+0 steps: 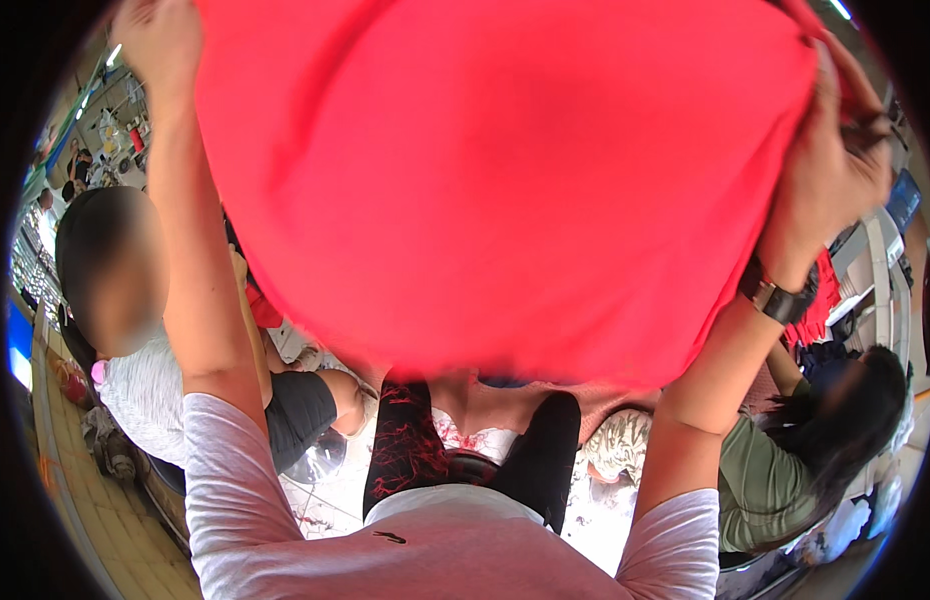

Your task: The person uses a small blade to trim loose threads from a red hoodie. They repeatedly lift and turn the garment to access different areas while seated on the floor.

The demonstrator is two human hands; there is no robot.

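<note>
A large red cloth (505, 190) is stretched up in front of me between my raised arms and fills most of the upper view. At its upper left edge, my left hand (163, 45) grips it, partly cut off by the top of the view. On the right side, my right hand (833, 175) is closed on the cloth's edge, slightly blurred, with a dark-strapped watch (772, 298) on the wrist. The lower edge of the cloth hangs in a curve above my knees. Whatever lies straight behind the cloth is hidden.
Close on my left sits a person (135, 400) in a light grey top and dark shorts. Another person (775, 490) in a green top sits close on my right. A pinkish cloth (495, 405) shows ahead of my knees, and red garments (820, 300) lie at the right.
</note>
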